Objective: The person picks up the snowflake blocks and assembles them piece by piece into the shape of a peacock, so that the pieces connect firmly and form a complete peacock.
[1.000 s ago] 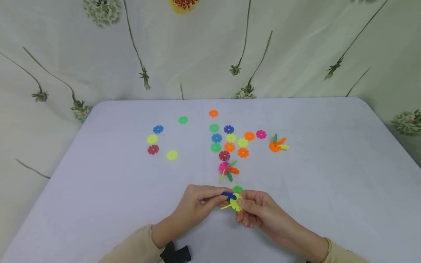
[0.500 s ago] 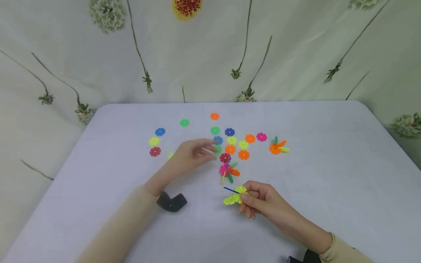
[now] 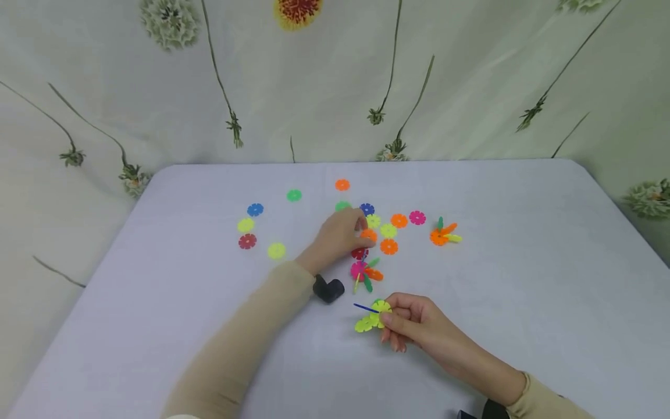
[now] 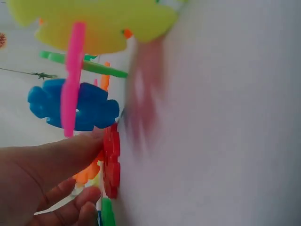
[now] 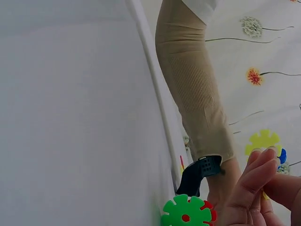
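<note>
My right hand [image 3: 419, 320] pinches a small built piece of interlocking plastic discs [image 3: 380, 321] near the front middle of the table. Yellow discs show most, a dark blue one juts out edge-on, and a bit of green shows behind. My left hand [image 3: 339, 235] reaches into the loose discs, thumb and fingers closed about an orange disc [image 3: 369, 235]. In the left wrist view that orange disc [image 4: 87, 174] stands tilted between thumb and fingers. Just beside the thumb lies a red disc [image 4: 111, 160]. A pink-centred built piece [image 3: 359, 271] sits between the two hands.
Loose discs lie further back, among them a dark blue disc [image 3: 367, 209] and a pink disc [image 3: 417, 217]. To the right stands an orange built piece [image 3: 438, 237]. Several more discs, such as a yellow disc [image 3: 276, 251], are scattered at left. A floral cloth [image 3: 314, 87] hangs behind.
My left hand has let go of the yellow built piece and moved forward to the loose discs, where it now holds the orange one. My right hand keeps the built piece nearly in place.
</note>
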Demonstrator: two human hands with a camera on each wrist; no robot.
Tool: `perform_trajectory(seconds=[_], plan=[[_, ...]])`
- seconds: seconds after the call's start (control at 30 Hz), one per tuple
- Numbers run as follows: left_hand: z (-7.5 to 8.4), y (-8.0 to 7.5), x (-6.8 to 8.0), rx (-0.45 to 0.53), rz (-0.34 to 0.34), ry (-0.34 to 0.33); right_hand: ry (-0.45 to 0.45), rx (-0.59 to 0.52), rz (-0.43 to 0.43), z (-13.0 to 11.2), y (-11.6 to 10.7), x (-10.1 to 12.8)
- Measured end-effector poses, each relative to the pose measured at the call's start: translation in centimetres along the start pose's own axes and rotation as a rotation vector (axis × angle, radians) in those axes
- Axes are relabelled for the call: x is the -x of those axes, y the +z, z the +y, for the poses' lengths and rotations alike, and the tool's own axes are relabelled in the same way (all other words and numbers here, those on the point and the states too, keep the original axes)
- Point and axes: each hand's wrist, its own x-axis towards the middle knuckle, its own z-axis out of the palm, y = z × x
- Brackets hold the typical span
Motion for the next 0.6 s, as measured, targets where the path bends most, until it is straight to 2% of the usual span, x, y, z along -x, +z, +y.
perform_trajectory(seconds=[0.1,0.2,0.33,0.43,0.5,0.6], plan=[[-0.2,-0.6,0.9,0.12,0.04,0.059,0.026,0.012,0.025,-0.1,0.0,-0.1],[-0.3,-1.6,2.9,0.268,0.046,0.177,0.036,0.021,0.04,-0.2,0.0,-0.1],[-0.1,-2.4,6.8,0.491,-0.088,0.281,0.024,0.034,0.017,-0.4,0.0,-0.1],[0.2,-2.4,9.4,0.605,-0.179,0.285,0.007,0.047,-0.016,-0.5,0.0,0.1],[0.3,-2.3,10.4,0.652,-0.202,0.288,0.003,0.05,-0.034,-0.6,0.0,0.2],[0.4,-2.1,11.1,0.7,-0.227,0.292,0.008,0.052,-0.046,-0.6,-0.1,0.2]])
